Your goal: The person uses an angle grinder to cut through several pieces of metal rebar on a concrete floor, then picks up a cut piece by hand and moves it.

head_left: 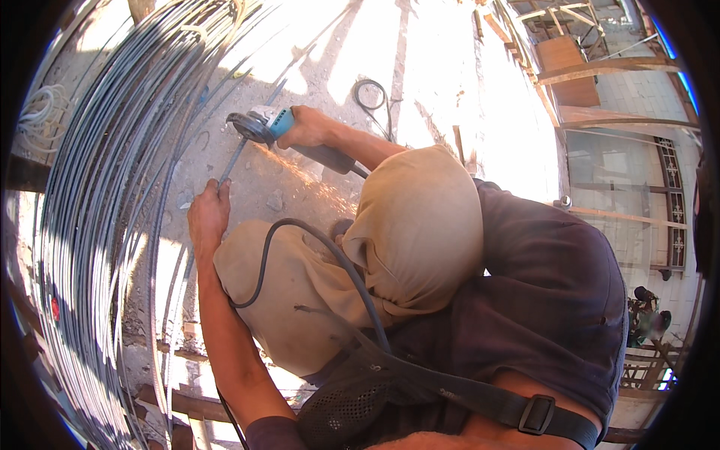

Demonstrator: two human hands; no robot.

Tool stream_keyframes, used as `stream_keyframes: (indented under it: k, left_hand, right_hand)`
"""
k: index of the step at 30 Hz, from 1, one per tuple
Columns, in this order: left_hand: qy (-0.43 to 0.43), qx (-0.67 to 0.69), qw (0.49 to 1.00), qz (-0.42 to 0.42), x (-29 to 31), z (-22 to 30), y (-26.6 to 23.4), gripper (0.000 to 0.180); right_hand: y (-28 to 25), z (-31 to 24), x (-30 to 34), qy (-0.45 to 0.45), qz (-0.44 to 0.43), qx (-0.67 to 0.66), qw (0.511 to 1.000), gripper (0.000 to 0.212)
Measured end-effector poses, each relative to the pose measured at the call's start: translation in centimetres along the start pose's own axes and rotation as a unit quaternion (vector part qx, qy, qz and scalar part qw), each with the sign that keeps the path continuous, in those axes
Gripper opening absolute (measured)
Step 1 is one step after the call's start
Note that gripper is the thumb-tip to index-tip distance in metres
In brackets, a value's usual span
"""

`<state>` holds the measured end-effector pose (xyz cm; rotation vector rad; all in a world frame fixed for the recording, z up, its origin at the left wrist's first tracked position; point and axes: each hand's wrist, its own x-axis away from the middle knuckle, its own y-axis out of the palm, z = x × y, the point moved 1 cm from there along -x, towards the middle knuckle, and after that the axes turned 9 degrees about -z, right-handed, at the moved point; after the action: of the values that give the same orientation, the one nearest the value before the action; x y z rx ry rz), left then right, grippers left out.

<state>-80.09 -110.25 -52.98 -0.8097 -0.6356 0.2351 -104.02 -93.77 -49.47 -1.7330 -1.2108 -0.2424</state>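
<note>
My right hand is closed around a teal and black angle grinder, whose dark wheel guard points left. The wheel meets a thin steel reinforcing bar, and orange sparks spray down and to the right over the dusty ground. Below the grinder, my left hand grips the same bar with thumb and fingers pinched together. The exact contact between wheel and bar is hidden by the guard.
A large bundle of long steel bars curves along the left side. White cord lies coiled at the far left. Beyond the grinder, a dark cable loop rests on the ground. My bent knees are close below the grinder. Wooden framing stands at right.
</note>
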Motion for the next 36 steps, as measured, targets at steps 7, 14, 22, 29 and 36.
stream_keyframes:
  k: [7, 14, 22, 29, 36]
  left_hand:
    - [-0.01, 0.005, 1.0, -0.01, 0.3, 0.5, -0.4, 0.047]
    - [-0.012, 0.008, 1.0, -0.006, 0.2, -0.1, -0.4, 0.046]
    - [0.003, 0.008, 1.0, -0.004, 0.3, 0.2, -0.1, 0.045]
    - [-0.007, 0.017, 1.0, -0.008, 0.1, -0.3, -0.3, 0.045]
    - [-0.007, 0.017, 1.0, -0.018, 0.0, -0.2, -0.2, 0.049]
  right_hand:
    - [-0.1, -0.4, -0.6, -0.01, 0.008, -0.012, 1.0, 0.077]
    - [-0.2, -0.4, 0.0, 0.016, -0.005, 0.018, 1.0, 0.073]
    - [-0.2, -0.7, -0.7, 0.009, 0.008, -0.001, 1.0, 0.079]
    - [-0.7, 0.0, 0.7, -0.001, 0.027, -0.051, 0.998, 0.073]
    - [-0.7, 0.3, 1.5, -0.004, 0.031, -0.057, 0.998, 0.076]
